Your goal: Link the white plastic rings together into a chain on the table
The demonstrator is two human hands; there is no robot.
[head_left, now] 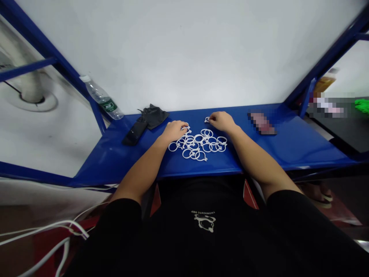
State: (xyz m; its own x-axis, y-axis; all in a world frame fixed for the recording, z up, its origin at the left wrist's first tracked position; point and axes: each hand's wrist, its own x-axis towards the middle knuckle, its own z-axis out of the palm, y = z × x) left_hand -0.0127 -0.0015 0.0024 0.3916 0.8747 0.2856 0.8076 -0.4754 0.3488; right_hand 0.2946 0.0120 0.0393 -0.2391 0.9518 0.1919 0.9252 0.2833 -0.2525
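Observation:
Several white curtain rings [198,138], each with a small eyelet, lie in a loose, overlapping pile on the blue table [138,163]. At the pile's upper left, my left hand [173,131] bends its fingers around a white ring [188,129], which they partly cover. My right hand [223,121] is above and to the right of the pile, its thumb and fingers pinched on another white ring [206,119]. Most of that ring is hidden by the fingertips.
Left of the pile are a black phone [135,132] and a crumpled black pouch [154,116]. A plastic bottle [102,99] leans by the blue frame [95,111]. On the right lies a blurred-out reddish object [262,123]. A white wall [184,57] rises behind the table.

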